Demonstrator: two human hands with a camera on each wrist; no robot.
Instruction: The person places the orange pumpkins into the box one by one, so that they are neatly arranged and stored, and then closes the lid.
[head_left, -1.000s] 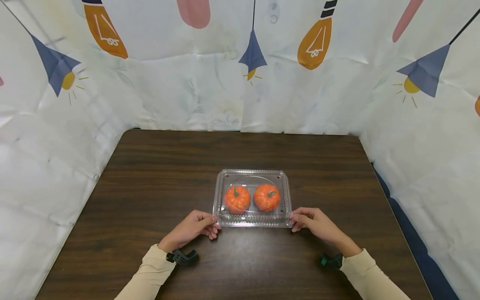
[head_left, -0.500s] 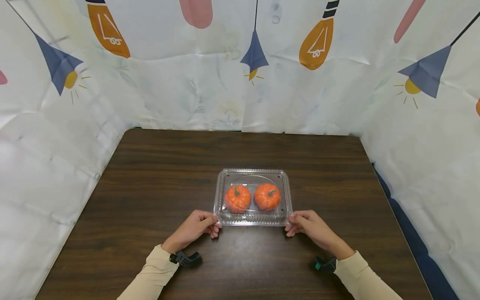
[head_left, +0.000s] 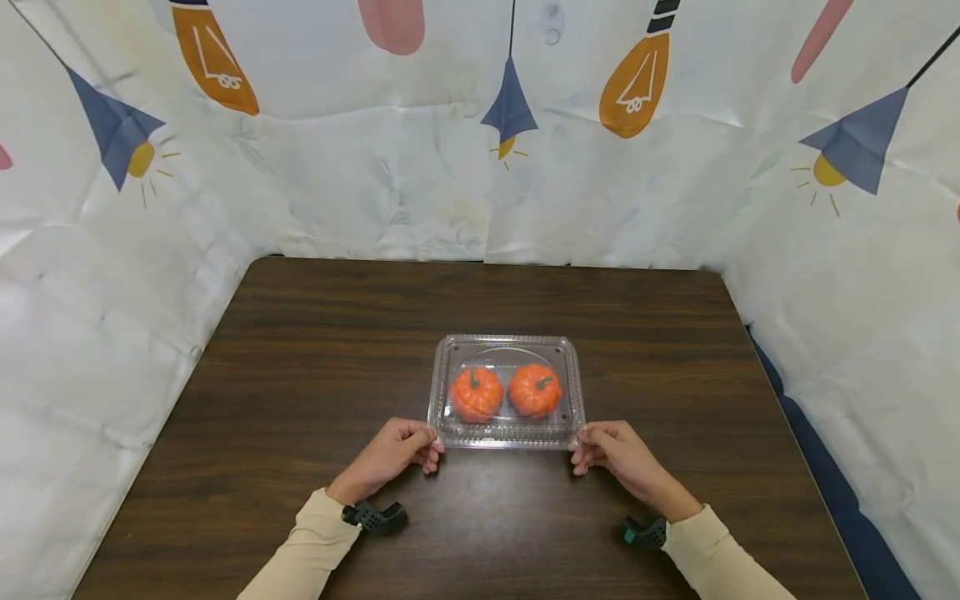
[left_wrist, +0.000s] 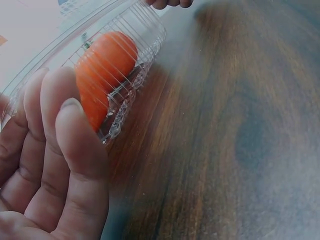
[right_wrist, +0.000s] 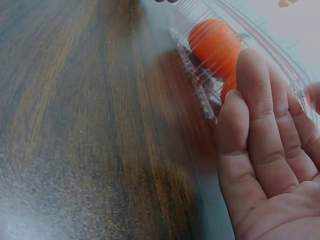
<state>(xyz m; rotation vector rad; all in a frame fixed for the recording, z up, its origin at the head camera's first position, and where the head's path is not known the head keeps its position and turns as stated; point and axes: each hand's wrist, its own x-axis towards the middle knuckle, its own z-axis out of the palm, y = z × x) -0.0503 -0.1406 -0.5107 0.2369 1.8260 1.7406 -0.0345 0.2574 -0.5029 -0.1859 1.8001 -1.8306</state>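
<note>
A clear plastic clamshell container [head_left: 506, 435] sits mid-table in the head view, with its lid closed. Inside lie two small orange toy pumpkins with green stems, a left pumpkin [head_left: 476, 395] and a right pumpkin [head_left: 535, 390]. My left hand [head_left: 396, 454] pinches the container's near left corner between thumb and fingers. At the near right corner, my right hand [head_left: 617, 457] pinches the rim the same way. In the left wrist view the fingers [left_wrist: 82, 145] lie along the ribbed side wall. The right wrist view has the fingers [right_wrist: 260, 110] against the opposite end.
A dark wood-grain table [head_left: 337, 333] carries the container. White cloth [head_left: 375, 192] printed with lamps and bulbs hangs behind and on both sides. Each wrist wears a black strap, the left strap [head_left: 378, 518] and the right strap [head_left: 645, 532]. Dark blue fabric [head_left: 817, 458] shows beyond the right edge.
My right hand has slid a little left along the container's near right corner. The container has shifted very slightly away from me; my left hand keeps its pinch.
</note>
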